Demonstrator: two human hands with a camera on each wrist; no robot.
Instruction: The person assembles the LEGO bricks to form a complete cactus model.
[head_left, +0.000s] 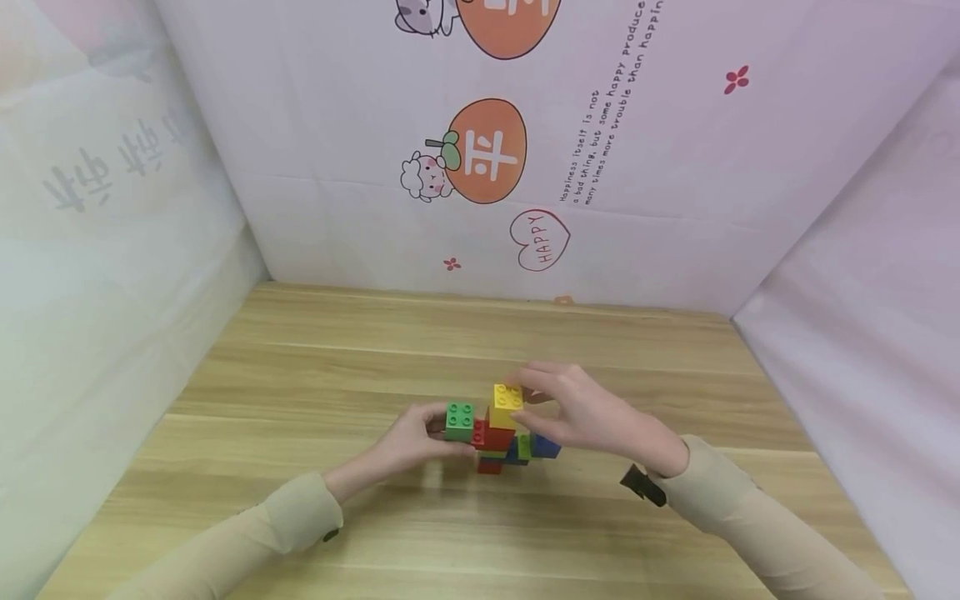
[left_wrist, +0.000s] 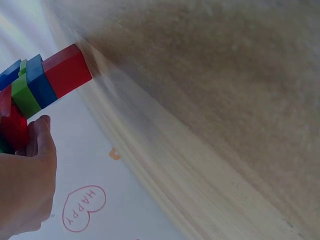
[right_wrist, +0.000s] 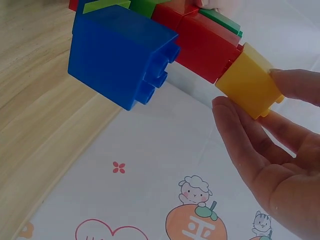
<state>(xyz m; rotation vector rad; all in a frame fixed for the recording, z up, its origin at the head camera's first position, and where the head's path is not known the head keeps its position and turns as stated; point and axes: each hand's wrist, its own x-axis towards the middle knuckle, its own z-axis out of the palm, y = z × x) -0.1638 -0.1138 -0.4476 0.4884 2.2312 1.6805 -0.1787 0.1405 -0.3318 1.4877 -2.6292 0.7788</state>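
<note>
A small structure of building blocks stands upright on the wooden table in the head view. My left hand [head_left: 411, 437] grips it from the left, fingers and thumb about the green block [head_left: 459, 423]. Between thumb and fingers, my right hand [head_left: 588, 412] pinches a yellow block [right_wrist: 250, 82] at the top of a red block [right_wrist: 207, 42]. A sliver of red studs shows between these two in the right wrist view. Lower down, a blue block [right_wrist: 117, 52] juts out to the right. At the bottom is another red block [left_wrist: 67, 70], beneath a blue one [left_wrist: 41, 82].
Wood-grain table [head_left: 337, 350] surrounds the structure. A white printed cloth [head_left: 337, 208] rises behind it, with more cloth at both sides. Black straps [head_left: 643, 485] show at the sleeve cuffs.
</note>
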